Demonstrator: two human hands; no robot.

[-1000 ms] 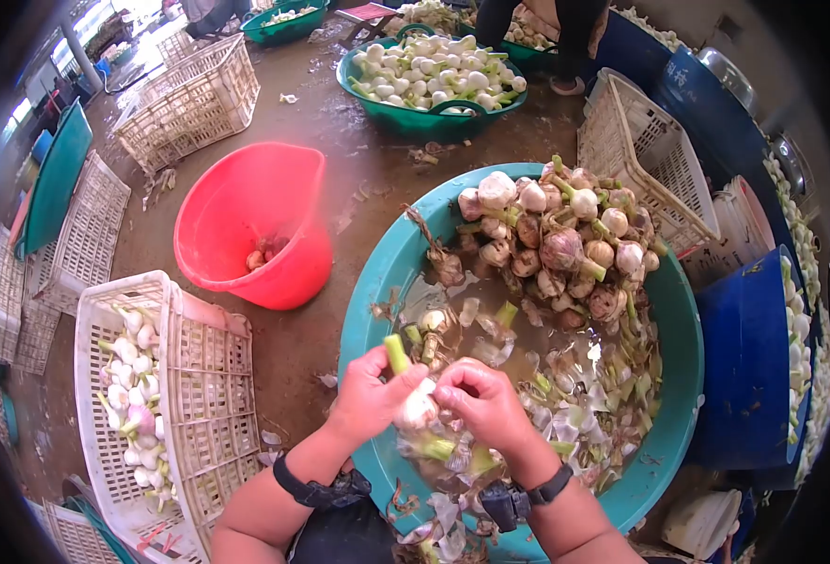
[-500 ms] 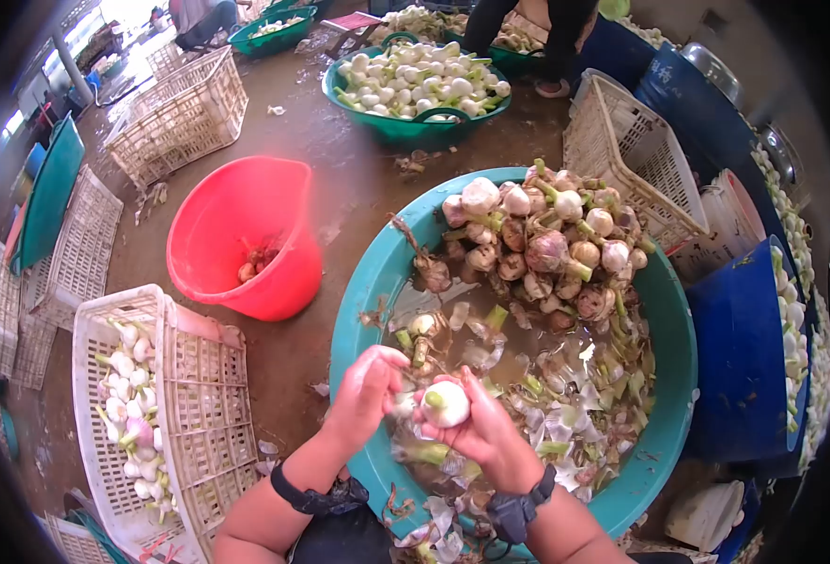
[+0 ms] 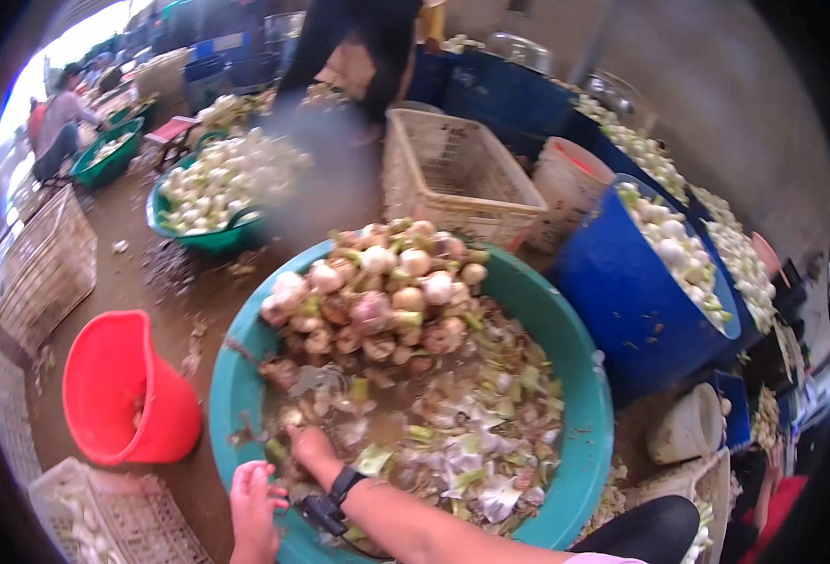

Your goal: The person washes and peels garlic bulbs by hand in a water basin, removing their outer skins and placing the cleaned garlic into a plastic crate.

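Note:
My left hand (image 3: 255,508) is at the near left rim of a teal tub (image 3: 579,376), fingers loosely bent and apart, with nothing visible in them. My right hand (image 3: 311,449) reaches down inside the tub's left side, beside a pale garlic bulb (image 3: 291,416). Its fingertips are hidden, so whether it grips anything cannot be seen. Unpeeled garlic bulbs (image 3: 371,312) are heaped at the tub's far side. Loose skins and stem pieces (image 3: 471,451) lie in brownish water nearer me.
A red bucket (image 3: 124,404) and a white crate with garlic (image 3: 124,503) are at left. Beyond the tub are a green basin of peeled garlic (image 3: 232,183), a white crate (image 3: 471,202) and a standing person (image 3: 377,47). A blue barrel (image 3: 640,291) is at right.
The view has swung right. The white peeled bulb held in my right hand is no longer visible. My right hand has moved down into the tub's left side, and my left hand sits lower, nearer the rim.

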